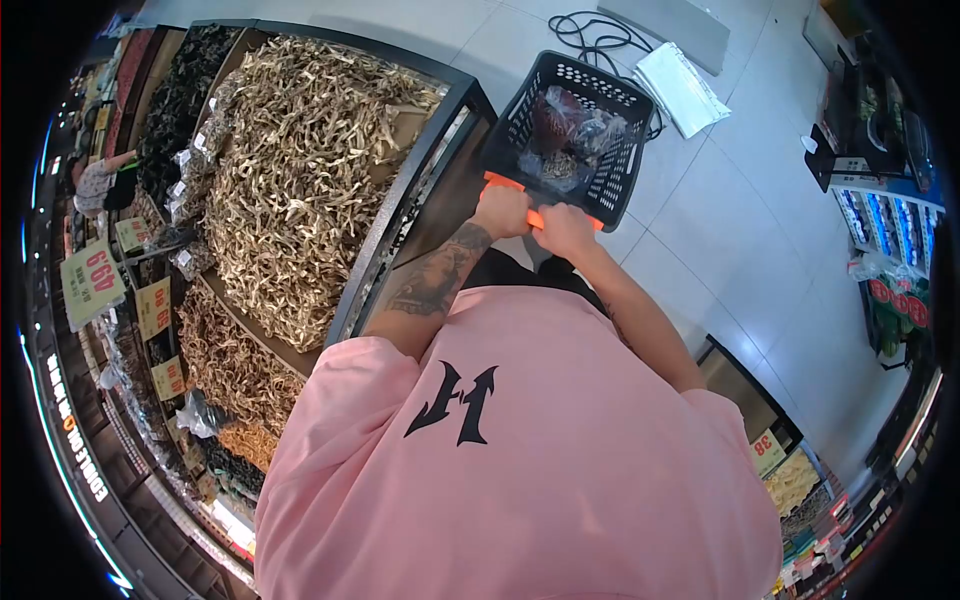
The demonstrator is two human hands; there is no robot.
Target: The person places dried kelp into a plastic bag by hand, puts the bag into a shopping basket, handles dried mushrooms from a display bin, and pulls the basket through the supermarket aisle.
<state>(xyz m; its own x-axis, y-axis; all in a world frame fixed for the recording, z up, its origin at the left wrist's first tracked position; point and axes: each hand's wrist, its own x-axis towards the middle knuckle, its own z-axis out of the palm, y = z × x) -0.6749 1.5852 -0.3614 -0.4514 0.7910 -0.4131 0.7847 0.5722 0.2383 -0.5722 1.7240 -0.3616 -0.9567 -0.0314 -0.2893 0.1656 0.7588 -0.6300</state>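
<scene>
A black plastic shopping basket (632, 170) with slotted walls stands on the tiled floor in front of me. Its handle bar (505, 181) is orange. My left hand (502, 210), below a tattooed forearm, is wrapped round the bar's left part. Close beside it, my right hand (565, 231) grips the same bar nearer its right end. Inside the basket lie several clear plastic bags (560, 115) with dark and reddish dried goods in them. What exactly fills the bags is hard to make out.
Left of me runs a dark-edged display bin (395, 215) heaped with pale dried strips (300, 180). Price signs (92, 283) stand along it, and another person (95, 185) is beyond. Past the basket lie a black cable (595, 38) and white sheets (680, 90).
</scene>
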